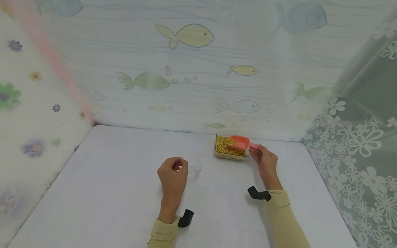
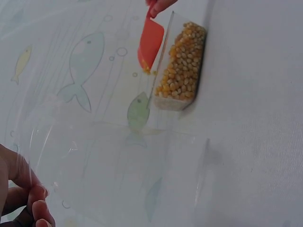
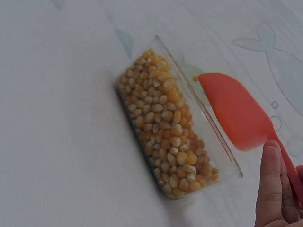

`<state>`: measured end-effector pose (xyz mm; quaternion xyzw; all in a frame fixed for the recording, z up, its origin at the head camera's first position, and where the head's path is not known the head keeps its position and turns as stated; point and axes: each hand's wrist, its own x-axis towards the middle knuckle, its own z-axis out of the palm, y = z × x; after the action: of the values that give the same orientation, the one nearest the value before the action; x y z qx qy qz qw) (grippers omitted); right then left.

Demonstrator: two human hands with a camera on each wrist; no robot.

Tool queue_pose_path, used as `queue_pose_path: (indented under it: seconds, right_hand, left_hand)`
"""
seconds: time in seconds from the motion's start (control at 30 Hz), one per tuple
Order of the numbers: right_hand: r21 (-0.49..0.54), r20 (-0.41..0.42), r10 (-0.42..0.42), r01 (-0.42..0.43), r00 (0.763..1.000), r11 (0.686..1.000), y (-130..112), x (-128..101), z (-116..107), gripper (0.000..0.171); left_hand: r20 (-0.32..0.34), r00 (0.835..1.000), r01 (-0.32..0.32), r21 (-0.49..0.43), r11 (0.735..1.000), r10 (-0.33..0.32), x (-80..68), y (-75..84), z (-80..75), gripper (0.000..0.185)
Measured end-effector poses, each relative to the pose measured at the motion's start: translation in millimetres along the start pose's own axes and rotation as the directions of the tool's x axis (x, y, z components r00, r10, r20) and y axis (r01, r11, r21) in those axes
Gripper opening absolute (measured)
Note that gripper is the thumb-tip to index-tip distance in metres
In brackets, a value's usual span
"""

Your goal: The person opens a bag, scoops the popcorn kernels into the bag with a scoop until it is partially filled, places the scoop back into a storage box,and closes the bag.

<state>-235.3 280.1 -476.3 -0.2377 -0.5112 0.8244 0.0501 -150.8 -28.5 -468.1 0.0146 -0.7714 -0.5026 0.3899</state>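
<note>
A clear container (image 2: 182,66) full of yellow corn kernels (image 2: 184,59) stands on the white table (image 2: 255,118), close to its far edge by the fish-patterned wall (image 2: 71,71). An orange-red scoop (image 2: 150,43) hangs tilted just beside it, a few kernels at its lower lip, pinched at the top by fingertips (image 2: 161,4). At the lower left, the left hand's fingers (image 2: 21,194) curl round a clear, barely visible container (image 2: 118,170).

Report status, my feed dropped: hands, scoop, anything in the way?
Right hand grips red scoop over corn container. Left hand pinches a clear bag. Nothing in the way.
</note>
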Motion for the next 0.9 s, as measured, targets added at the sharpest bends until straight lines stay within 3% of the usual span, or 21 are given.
queue_pose_path:
  seconds: [0.17,0.4,0.9]
  right_hand:
    - [0.084,0.028,0.057,-0.059,0.998,0.995,-2.6,-1.9,-3.3,0.013]
    - [0.196,0.109,0.109,-0.129,0.988,0.972,-2.6,-3.7,-8.8,0.024]
    - [0.282,0.199,0.139,-0.192,0.970,0.940,-4.5,-8.0,-5.3,0.029]
  left_hand:
    - [0.002,1.000,-0.004,-0.003,1.000,0.004,0.4,0.5,-0.7,0.009]
    - [0.001,1.000,-0.003,-0.002,1.000,0.003,0.3,0.4,-1.5,0.007]
    - [0.006,1.000,-0.018,0.012,1.000,0.018,1.1,0.2,-2.3,0.008]
